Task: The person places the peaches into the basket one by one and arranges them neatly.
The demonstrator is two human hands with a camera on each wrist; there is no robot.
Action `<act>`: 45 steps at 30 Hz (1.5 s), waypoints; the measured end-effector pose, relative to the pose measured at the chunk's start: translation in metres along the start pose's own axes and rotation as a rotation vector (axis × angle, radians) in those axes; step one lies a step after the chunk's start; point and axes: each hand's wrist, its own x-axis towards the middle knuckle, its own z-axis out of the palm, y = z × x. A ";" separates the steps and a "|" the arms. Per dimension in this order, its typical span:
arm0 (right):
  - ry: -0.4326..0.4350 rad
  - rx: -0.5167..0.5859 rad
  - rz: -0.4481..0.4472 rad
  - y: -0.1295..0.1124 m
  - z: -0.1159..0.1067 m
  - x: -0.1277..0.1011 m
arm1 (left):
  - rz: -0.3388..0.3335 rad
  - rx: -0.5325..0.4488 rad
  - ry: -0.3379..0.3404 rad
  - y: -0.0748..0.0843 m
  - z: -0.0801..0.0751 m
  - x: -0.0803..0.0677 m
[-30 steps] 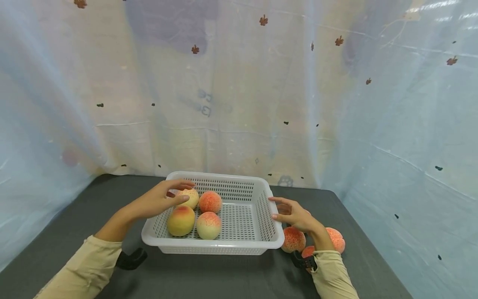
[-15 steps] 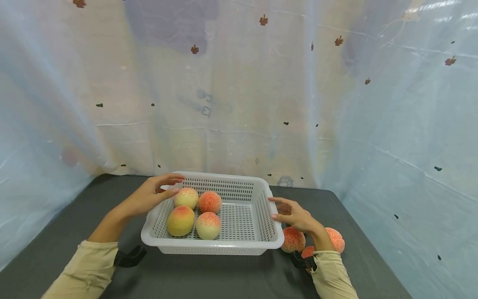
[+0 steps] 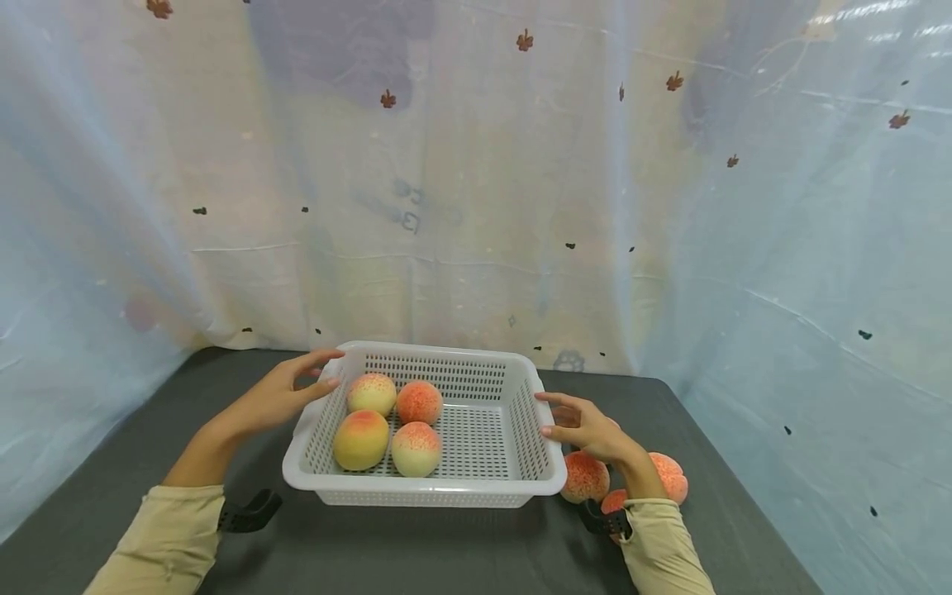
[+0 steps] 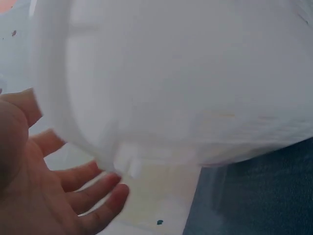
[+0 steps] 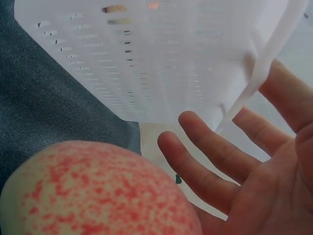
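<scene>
**Four Peaches In, Three Waiting Beside the Right Hand**

Four peaches are sitting in the white basket (image 3: 446, 487), grouped toward its left half: a yellow peach (image 3: 360, 440) and a pale peach (image 3: 416, 449) in the nearer row, a far-left peach (image 3: 372, 393) and a red-speckled peach (image 3: 419, 402) behind them.

The left hand (image 3: 278, 395) is hovering with its fingers spread and relaxed, holding nothing, beside the basket's far-left corner; its fingertips are lying right at the rim, though whether they are touching is hard to tell. The right hand (image 3: 587, 427) is likewise lying loose and spread, gripping nothing, just outside the basket's right wall, with its fingers (image 5: 215, 159) pointing toward that wall.

Three more peaches are lying on the dark table (image 3: 416, 554) around the right wrist: a speckled peach (image 3: 583, 477) just under the palm, a small peach (image 3: 614, 500) by the cuff and an outer peach (image 3: 669, 475) on the far side of the forearm.

Judging from this, handling the next fruit well is calling for a soft, full-fingered cupping from above, lifting clear of the basket wall, and setting it down in the bare half nearest the right hand, so that nothing is knocking the four already lying there.

One basket, seven peaches and two hands are showing in all.
</scene>
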 end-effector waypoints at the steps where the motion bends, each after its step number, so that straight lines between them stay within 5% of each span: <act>1: 0.000 -0.002 0.002 0.000 0.000 0.000 | -0.012 -0.006 -0.018 -0.001 0.000 0.000; 13: 0.001 0.010 -0.008 -0.004 0.000 -0.002 | -0.211 -0.242 -0.204 -0.027 -0.005 -0.003; 19: 0.001 -0.002 -0.011 -0.003 0.000 0.000 | -0.208 -0.335 -0.237 -0.036 -0.005 -0.005; 45: -0.036 -0.071 -0.050 -0.006 -0.002 -0.004 | -0.204 -0.380 -0.255 -0.041 -0.002 -0.002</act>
